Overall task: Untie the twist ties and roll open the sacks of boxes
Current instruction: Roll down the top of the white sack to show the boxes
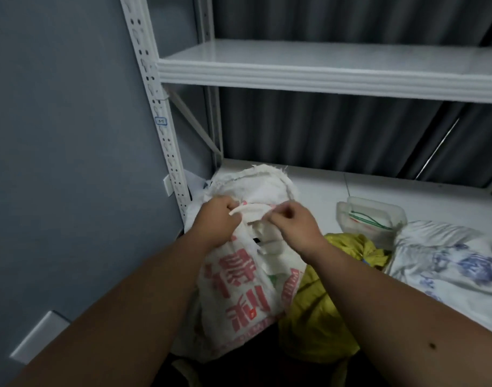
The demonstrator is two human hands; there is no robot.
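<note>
Sack [239, 289] with red print stands near the left shelf post, its mouth gathered. Left hand [219, 219] and right hand [292, 222] each pinch its pale rolled rim [250, 209]; judging by this, the rolling-open is underway, and next they must spread the rim outward.

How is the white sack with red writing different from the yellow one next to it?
The white sack with red writing is held at its top edge by the left hand and right hand; no hand touches the yellow sack. The white sack's mouth is loose and frayed; the yellow sack's top is bunched shut. The white sack bears printed characters; the yellow sack looks plain. Both are soft, full sacks.
</note>
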